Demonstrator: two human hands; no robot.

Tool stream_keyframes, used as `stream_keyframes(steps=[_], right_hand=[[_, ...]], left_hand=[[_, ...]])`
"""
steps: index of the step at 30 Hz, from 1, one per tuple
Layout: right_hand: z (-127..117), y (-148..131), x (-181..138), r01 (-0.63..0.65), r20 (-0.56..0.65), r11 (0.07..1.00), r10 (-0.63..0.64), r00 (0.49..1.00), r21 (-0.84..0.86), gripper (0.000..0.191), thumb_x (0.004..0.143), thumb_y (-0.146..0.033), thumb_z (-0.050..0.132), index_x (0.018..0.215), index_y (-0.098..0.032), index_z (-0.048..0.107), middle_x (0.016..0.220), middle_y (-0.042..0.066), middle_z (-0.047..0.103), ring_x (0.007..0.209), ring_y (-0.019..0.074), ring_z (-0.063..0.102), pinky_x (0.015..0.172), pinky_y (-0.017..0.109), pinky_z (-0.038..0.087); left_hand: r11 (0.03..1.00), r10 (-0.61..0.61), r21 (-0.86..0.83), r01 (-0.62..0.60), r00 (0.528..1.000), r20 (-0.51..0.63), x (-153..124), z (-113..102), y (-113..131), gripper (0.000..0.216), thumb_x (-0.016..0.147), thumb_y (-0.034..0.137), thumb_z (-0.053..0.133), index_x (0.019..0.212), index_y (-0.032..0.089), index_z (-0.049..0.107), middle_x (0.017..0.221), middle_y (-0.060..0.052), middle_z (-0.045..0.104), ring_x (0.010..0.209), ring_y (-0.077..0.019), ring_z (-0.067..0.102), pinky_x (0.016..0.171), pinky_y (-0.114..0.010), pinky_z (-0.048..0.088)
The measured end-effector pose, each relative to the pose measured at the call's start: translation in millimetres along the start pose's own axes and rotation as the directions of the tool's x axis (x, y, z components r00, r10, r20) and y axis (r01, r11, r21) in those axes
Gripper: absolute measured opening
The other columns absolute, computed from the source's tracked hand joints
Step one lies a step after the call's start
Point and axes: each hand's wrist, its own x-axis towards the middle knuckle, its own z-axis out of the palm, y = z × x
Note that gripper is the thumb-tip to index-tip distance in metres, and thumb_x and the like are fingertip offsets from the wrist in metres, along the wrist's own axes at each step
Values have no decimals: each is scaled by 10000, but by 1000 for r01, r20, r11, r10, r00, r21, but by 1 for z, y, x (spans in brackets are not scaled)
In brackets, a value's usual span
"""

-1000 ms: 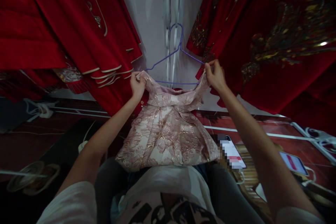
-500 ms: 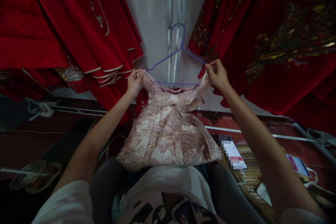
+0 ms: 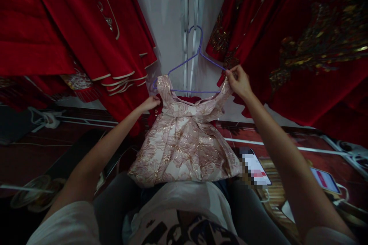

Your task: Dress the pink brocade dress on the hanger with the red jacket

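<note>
A child-size pink and gold brocade dress (image 3: 186, 141) hangs by its straps on a purple hanger (image 3: 184, 61), its hem spread near my lap. My right hand (image 3: 239, 82) pinches the right shoulder strap, close to the hanger's right end. Beside the left armhole is my left hand (image 3: 151, 103), fingers curled together near the dress edge; what they hold, if anything, I cannot make out. The left strap lies over the hanger's left arm, whose tip sticks out past it.
Red garments with gold trim (image 3: 115, 46) hang at the left, and sequinned red ones (image 3: 287, 61) at the right. A phone (image 3: 255, 166) and a second phone (image 3: 326, 180) lie on a wooden stool (image 3: 271, 176). At the lower left is a clear food container (image 3: 31, 191).
My left hand has let go of the left strap and moved down beside the armhole. The strap now rests further in on the hanger. My right hand keeps its place.
</note>
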Motion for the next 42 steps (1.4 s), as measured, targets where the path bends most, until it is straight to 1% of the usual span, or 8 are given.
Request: stream_keyframes(steps=[5,9,16,23,29,35,38,42], right_hand=[[1,2,1,20,-46,993,-15,999,115,445,873,-619,421,943,-209,579,752,44,573,684,186,538,670,331,438],[-1,2,0,32,-10,988,-31,999,152,469,869,-649,411,921,-213,575,720,29,547,667,177,524,668,324,427],[-2,-1,-1,20,49,996,-25,998,87,539,849,-716,369,927,-220,565,747,52,564,692,199,536,687,340,423],[-11,-16,-7,2,61,999,-4,998,38,558,860,-715,337,965,-219,570,757,63,572,712,210,547,706,353,428],[-19,-21,-10,5,50,1000,-6,999,18,513,873,-686,356,970,-231,570,746,50,561,697,197,540,696,342,415],[-22,-23,-8,14,39,1000,-15,999,7,529,867,-701,343,954,-228,562,747,60,567,711,214,552,709,353,411],[-22,-27,-9,30,29,1000,-30,999,5,526,866,-703,342,943,-231,562,738,56,564,709,212,548,704,349,406],[-23,-33,-16,34,26,999,-35,999,16,505,878,-688,337,934,-238,559,713,41,541,681,199,531,674,336,389]], left_hand=[[837,142,501,-221,971,190,-15,7,-36,386,591,304,687,924,136,589,946,-120,672,862,-242,638,788,-328,494],[863,86,475,-172,977,197,8,-23,-20,287,716,403,594,850,155,649,845,-67,695,776,-196,623,735,-288,479],[983,147,116,-145,989,-15,62,-67,86,325,693,420,683,871,149,658,770,-45,667,765,-178,596,734,-294,473],[933,281,266,-241,952,-122,49,-14,178,191,714,251,667,829,115,598,706,-24,558,811,-189,567,752,-292,470],[827,438,448,-339,889,-137,19,5,179,229,746,266,648,916,129,580,797,-50,555,950,-228,565,891,-352,441],[689,237,699,-190,971,30,14,-35,160,237,631,301,741,761,166,597,654,-31,534,868,-257,605,795,-338,457],[720,200,663,-206,976,85,11,-40,162,232,694,370,697,690,162,595,588,-22,516,739,-225,601,699,-313,457],[805,394,456,-380,916,68,9,-18,172,261,829,401,562,786,152,623,647,-27,555,720,-184,590,697,-298,459]])
